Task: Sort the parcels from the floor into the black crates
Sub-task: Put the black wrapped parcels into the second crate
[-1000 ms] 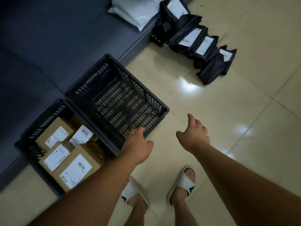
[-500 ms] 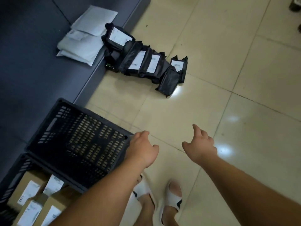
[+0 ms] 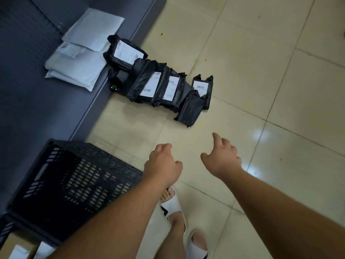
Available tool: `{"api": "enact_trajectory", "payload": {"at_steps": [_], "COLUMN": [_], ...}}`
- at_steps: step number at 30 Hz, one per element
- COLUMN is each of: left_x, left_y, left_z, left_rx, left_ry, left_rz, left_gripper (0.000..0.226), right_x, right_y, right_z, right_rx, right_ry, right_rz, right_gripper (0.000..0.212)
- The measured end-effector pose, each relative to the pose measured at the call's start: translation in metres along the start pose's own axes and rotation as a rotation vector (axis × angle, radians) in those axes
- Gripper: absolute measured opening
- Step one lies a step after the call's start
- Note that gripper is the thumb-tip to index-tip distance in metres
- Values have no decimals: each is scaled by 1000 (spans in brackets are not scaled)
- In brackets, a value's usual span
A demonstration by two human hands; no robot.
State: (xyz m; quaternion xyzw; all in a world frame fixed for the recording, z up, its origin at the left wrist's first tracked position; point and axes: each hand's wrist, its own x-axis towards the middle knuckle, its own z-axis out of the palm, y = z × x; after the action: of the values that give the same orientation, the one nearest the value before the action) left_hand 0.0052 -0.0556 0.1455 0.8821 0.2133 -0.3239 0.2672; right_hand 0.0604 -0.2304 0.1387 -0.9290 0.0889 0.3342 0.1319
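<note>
Both hands are held out empty over the tiled floor (image 3: 242,62), the left hand (image 3: 163,162) loosely curled, the right hand (image 3: 221,157) relaxed with 1 finger extended. A row of black parcels (image 3: 160,86) lies ahead, well apart from them, beside the dark platform (image 3: 37,109). The nearest parcel (image 3: 190,108) is best taken first, gripped across its short sides. Its long axis runs toward the viewer, slightly leftward. The empty black crate (image 3: 74,184) waits just left.

Black parcels (image 3: 160,86) with white barcode labels, white padded mailers (image 3: 82,53), black lattice-holed crate (image 3: 74,176), cream glossy floor tiles (image 3: 242,53), white slippers (image 3: 172,206), brown boxes (image 3: 20,245).
</note>
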Motion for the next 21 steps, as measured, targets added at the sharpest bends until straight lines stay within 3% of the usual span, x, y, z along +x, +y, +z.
{"api": "enact_trajectory", "payload": {"at_steps": [7, 21], "left_x": [54, 164], "left_y": [7, -1], "left_z": [-55, -64], "left_rx": [-48, -375], "left_ry": [52, 185], "left_rz": [-72, -360], "left_gripper": [66, 64], "right_x": [51, 176], "right_y": [-62, -156], "right_z": [-33, -19], "right_rx": [-45, -104], "right_ry": [15, -39], "right_rz": [-99, -410], "right_gripper": [79, 78]}}
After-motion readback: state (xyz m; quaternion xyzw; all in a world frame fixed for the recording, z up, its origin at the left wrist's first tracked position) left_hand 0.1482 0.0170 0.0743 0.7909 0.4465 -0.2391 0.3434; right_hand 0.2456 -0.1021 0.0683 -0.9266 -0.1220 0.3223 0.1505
